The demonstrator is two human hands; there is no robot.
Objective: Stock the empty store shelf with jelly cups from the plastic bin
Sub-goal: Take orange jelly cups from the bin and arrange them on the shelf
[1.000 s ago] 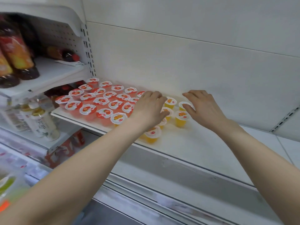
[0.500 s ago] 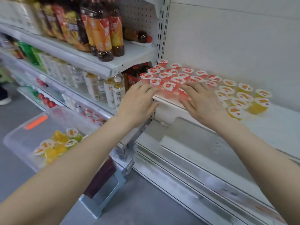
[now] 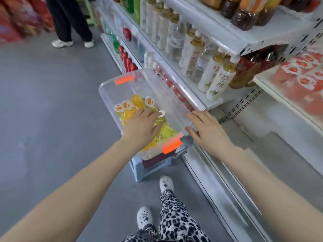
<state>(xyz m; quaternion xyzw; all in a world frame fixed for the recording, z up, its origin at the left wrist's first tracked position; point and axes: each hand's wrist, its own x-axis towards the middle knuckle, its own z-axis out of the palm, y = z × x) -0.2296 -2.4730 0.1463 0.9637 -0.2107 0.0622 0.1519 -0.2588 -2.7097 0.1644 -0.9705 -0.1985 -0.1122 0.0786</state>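
Observation:
A clear plastic bin [image 3: 153,84] with orange handles sits on a light blue stool [image 3: 148,167] beside the shelving. Yellow jelly cups [image 3: 134,103] lie loose in its near half. My left hand [image 3: 142,126] reaches into the bin, fingers spread over the yellow cups, holding nothing I can see. My right hand [image 3: 208,130] hovers at the bin's right rim with fingers relaxed and empty. Red jelly cups [image 3: 304,79] stand in rows on the white shelf [image 3: 272,91] at the far right, blurred.
Bottled drinks [image 3: 215,79] fill the shelves behind the bin. Another person's legs [image 3: 70,20] stand up the aisle. My own legs [image 3: 174,217] and white shoes are below. Grey floor [image 3: 43,110] spreads to the left.
Both hands have left the shelf of jelly cups and swung down and left to the bin. The view turned from the shelf to the bin and aisle.

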